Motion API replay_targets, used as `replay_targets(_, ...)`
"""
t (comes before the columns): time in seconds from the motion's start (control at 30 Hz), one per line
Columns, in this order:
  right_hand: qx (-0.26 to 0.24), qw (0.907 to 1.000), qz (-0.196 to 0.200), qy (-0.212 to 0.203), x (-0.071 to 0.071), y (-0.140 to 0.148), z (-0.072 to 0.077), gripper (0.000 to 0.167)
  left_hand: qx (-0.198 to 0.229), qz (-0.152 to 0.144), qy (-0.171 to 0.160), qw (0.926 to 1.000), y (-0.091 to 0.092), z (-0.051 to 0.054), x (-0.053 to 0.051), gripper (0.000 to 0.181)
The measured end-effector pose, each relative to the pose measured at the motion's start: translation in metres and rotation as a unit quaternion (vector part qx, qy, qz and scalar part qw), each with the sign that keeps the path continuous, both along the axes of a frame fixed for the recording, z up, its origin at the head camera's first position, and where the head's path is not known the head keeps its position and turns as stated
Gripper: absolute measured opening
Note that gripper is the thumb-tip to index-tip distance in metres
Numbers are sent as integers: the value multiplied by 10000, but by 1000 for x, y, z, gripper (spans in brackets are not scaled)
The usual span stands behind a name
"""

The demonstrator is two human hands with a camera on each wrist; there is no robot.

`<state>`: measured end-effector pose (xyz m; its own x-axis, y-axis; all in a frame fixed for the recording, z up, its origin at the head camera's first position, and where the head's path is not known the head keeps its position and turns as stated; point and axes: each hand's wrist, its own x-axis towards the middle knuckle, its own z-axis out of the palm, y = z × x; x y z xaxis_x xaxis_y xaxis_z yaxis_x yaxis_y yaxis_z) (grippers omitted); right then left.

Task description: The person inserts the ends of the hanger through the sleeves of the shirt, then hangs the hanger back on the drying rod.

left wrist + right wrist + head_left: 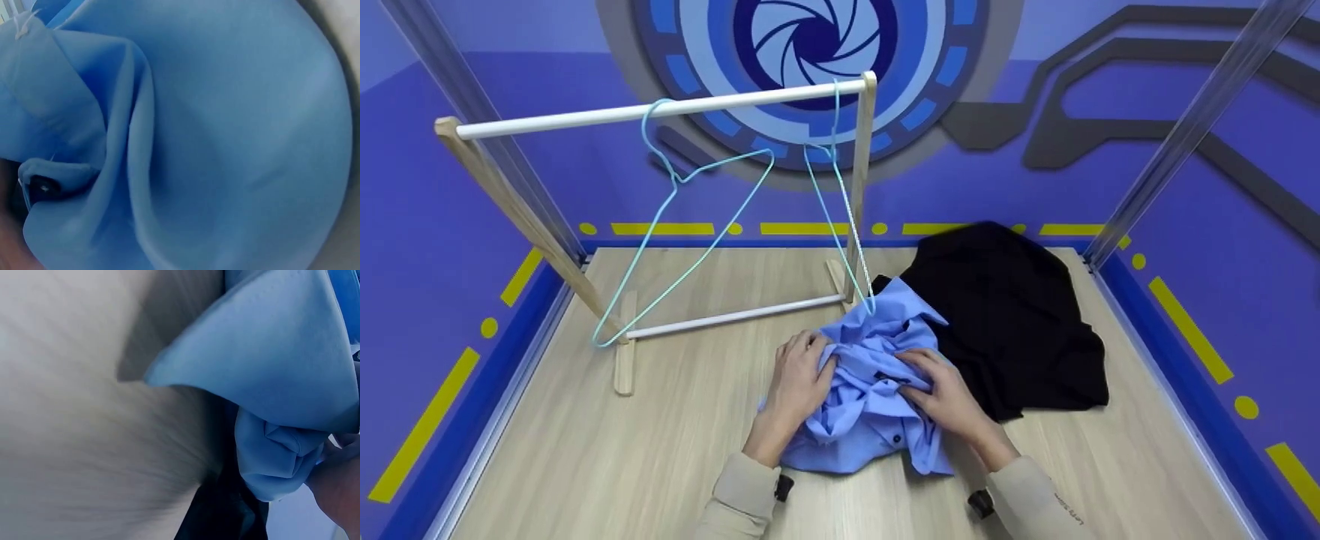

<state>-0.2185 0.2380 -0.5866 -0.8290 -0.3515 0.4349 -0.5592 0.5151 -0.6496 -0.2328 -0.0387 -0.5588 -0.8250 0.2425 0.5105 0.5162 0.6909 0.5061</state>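
A crumpled light-blue shirt (pixel 855 405) with dark buttons lies bunched on the table in the head view. My left hand (pixel 800 379) grips its left side, the thumb over a bunched fold. On the other side my right hand (pixel 949 394) pinches the fabric between thumb and fingers, near a dark spot in the folds. The left wrist view is mostly filled by the shirt (pixel 242 124), with a dark button (pixel 45 187) at the lower left. In the right wrist view a pointed flap of the shirt (pixel 270 354) hangs beside part of my right hand (pixel 340 486).
A black garment (pixel 1012 322) lies behind and right of the shirt. At the left stands a rack with a white rail (pixel 585 118) and wooden posts. Two light-blue hangers hang there, the left hanger (pixel 656 225) and the right hanger (pixel 851 217), whose lower end overlaps the shirt in view.
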Motion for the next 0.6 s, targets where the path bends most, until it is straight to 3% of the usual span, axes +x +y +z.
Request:
replay_targets(0.3,-160,9975,125,679,0,5,12,30,650,-48,524,9965,3,6,-1,10)
replay_targets(0.43,-324,9957,-155,858,-1,7,18,26,717,-157,662,9951,3,8,-1,10)
replay_targets(0.6,-508,9944,-536,751,-1,9,22,27,761,-440,694,9937,2,8,-1,14)
